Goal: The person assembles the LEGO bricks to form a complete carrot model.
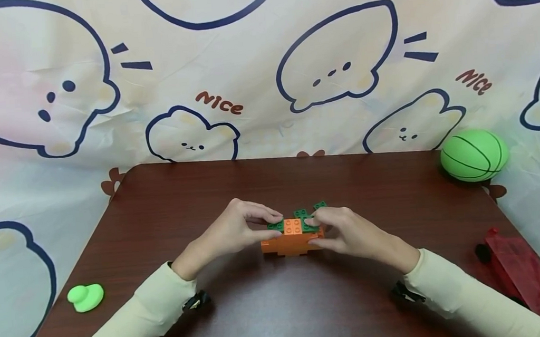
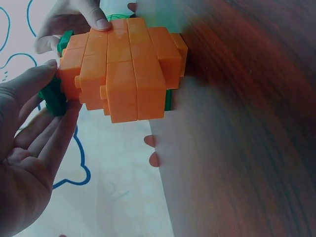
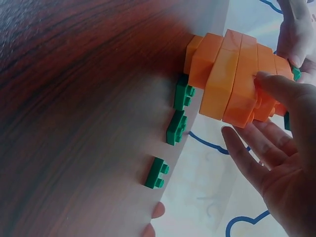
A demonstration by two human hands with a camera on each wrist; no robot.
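Note:
An orange toy-brick build [image 1: 291, 245], wider in its middle rows, stands upright on the table between both hands. My left hand [image 1: 227, 229] pinches a green brick [image 2: 53, 96] at the top left of the build, thumb in front and fingers behind. My right hand [image 1: 353, 232] holds the build's right side, its thumb on the orange front face in the right wrist view and its other fingers towards the back. Another green brick [image 1: 309, 228] sits at the top right, by the right fingers. Orange studs show on top between the green bricks.
Behind the build lie loose green bricks [image 3: 156, 173] on the brown table [image 1: 196, 195]. A light green rubber duck [image 1: 86, 298] is at the left, a green ball [image 1: 474, 155] at the back right, and a red toy vehicle [image 1: 528, 275] along the right edge. A patterned cloth hangs behind.

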